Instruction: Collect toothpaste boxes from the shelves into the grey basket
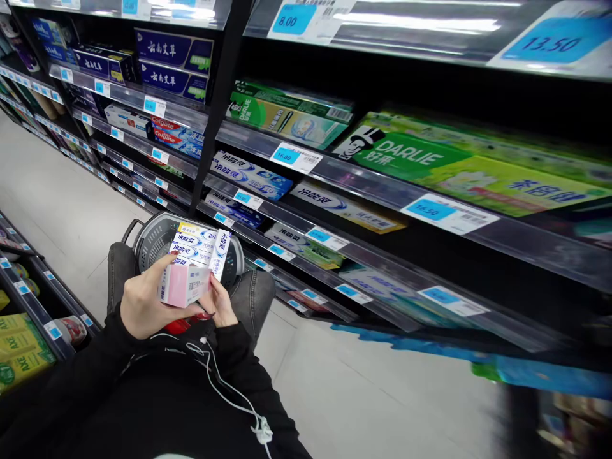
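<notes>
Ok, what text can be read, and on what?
"冷酸灵": held toothpaste cartons, shelved cartons
"DARLIE": green toothpaste boxes
"好来": right-hand DARLIE box
"茶倍健": same box
"Colgate": red toothpaste boxes
"云南艾草": navy boxes
"AXE": yellow packs
"8.00": price tag
"13.50": price tag
"16.80": price tag
"16.50": price tag
Other print: too small or blurred

held boxes (194,247) are before the basket (151,246).

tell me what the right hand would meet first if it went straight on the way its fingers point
The right hand would meet the stacked boxes, which it touches; beyond them is probably the gray basket, though depth is unclear here.
</notes>
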A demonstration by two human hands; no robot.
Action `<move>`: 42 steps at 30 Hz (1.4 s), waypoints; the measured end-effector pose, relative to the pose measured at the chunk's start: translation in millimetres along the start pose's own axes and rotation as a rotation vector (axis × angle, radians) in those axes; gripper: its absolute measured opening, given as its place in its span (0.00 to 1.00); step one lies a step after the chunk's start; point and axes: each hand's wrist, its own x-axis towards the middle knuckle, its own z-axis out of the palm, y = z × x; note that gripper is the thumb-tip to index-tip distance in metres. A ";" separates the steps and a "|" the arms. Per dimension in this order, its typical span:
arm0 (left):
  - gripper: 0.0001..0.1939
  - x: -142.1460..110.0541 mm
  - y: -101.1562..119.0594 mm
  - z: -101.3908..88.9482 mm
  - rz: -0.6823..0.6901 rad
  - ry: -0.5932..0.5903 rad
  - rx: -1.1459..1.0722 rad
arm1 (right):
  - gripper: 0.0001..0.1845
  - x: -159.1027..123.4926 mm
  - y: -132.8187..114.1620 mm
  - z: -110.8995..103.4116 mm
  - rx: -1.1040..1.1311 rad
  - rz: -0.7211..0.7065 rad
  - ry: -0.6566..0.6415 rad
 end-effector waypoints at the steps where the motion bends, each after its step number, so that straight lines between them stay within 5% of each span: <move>1: 0.40 -0.4 0.5 0.5 0.011 0.008 0.002 | 0.15 -0.9 1.5 0.6 0.017 0.006 0.003; 8: 0.34 11.3 -1.0 -2.9 0.122 0.082 0.087 | 0.14 -7.1 -3.8 -5.3 0.015 0.074 0.011; 15: 0.20 52.8 -55.2 -10.1 -0.329 0.053 0.285 | 0.14 -18.2 -23.5 -22.1 -0.072 0.277 -0.015; 20: 0.22 65.7 -97.8 -4.8 -0.555 0.019 -0.003 | 0.20 -22.1 -28.3 -22.5 -0.172 0.464 -0.005; 26: 0.23 65.5 -118.5 1.4 -0.695 -0.004 -0.155 | 0.23 -21.4 -22.9 -16.9 -0.149 0.545 0.110; 29: 0.19 63.4 -123.4 -1.2 -0.691 -0.030 -0.331 | 0.17 -24.4 -23.0 -16.7 -0.157 0.429 0.087; 32: 0.20 57.9 -127.6 -11.9 -0.664 -0.215 -0.672 | 0.12 -32.8 -30.4 -16.0 -0.217 0.142 0.036; 35: 0.30 49.8 -135.8 -25.3 -0.723 -0.505 -0.965 | 0.21 -43.4 -42.9 -14.6 -0.312 0.014 -0.034; 42: 0.55 27.0 -172.3 -18.5 -1.096 -1.013 -1.016 | 0.28 -48.2 -59.9 -20.3 -0.523 -0.150 -0.103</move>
